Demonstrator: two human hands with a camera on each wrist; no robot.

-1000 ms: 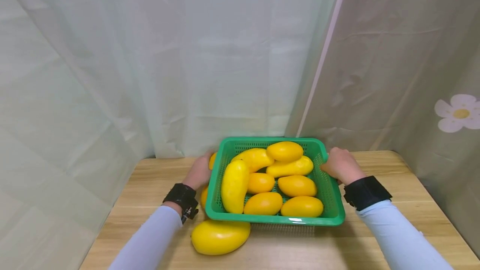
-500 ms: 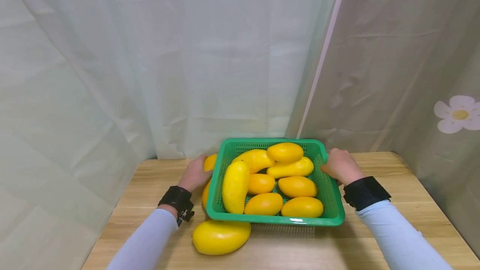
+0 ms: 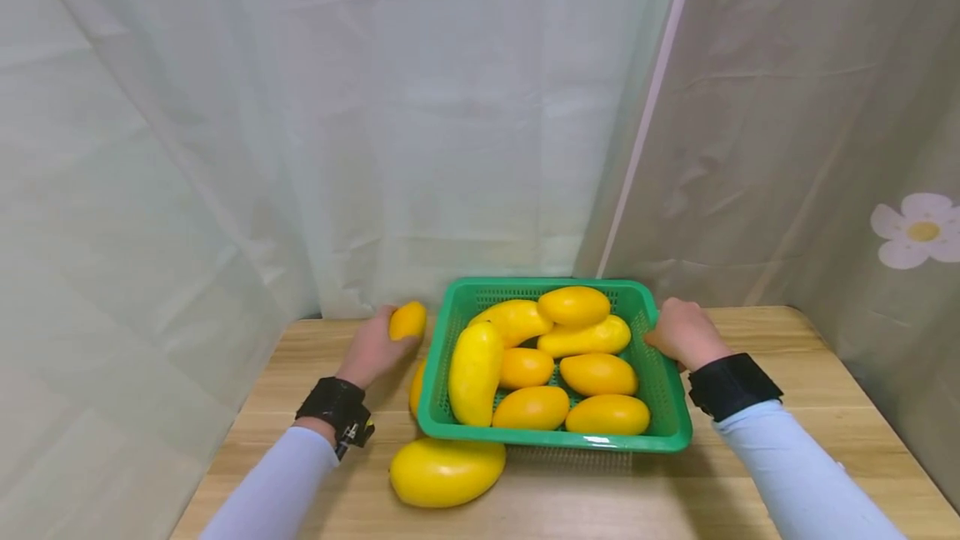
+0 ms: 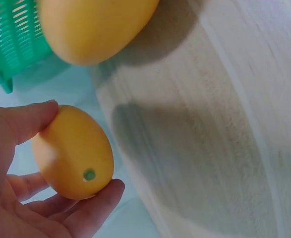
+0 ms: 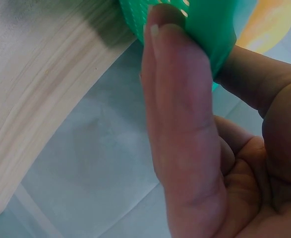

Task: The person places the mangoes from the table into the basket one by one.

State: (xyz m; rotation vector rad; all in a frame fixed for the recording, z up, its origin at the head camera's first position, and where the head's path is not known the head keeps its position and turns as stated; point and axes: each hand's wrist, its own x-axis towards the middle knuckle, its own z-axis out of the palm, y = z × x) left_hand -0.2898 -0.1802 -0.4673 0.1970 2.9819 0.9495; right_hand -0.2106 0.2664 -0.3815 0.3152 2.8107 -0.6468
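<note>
A green plastic basket [image 3: 558, 438] with slotted walls holds several yellow and orange mangoes, one of them a long yellow mango [image 3: 474, 373] along its left side. My right hand [image 3: 688, 332] grips the basket's right rim, thumb inside and fingers outside, as the right wrist view shows. To the left of the basket, my left hand [image 3: 375, 348] holds a small orange mango [image 4: 76, 151] between thumb and fingers, with its green stem spot showing. Another orange mango [image 4: 93, 29] lies between that hand and the basket, partly hidden by the rim in the head view.
A large yellow mango [image 3: 447, 473] lies on the wooden table [image 3: 262, 440] in front of the basket's left corner. Pale curtains [image 3: 450, 107] hang behind the table and at both sides, with a white flower print [image 3: 921, 230] on the right.
My left hand has moved leftward, away from the basket, carrying the small orange mango out from beside the rim. The right hand keeps its grip on the basket, which stays nearly in place.
</note>
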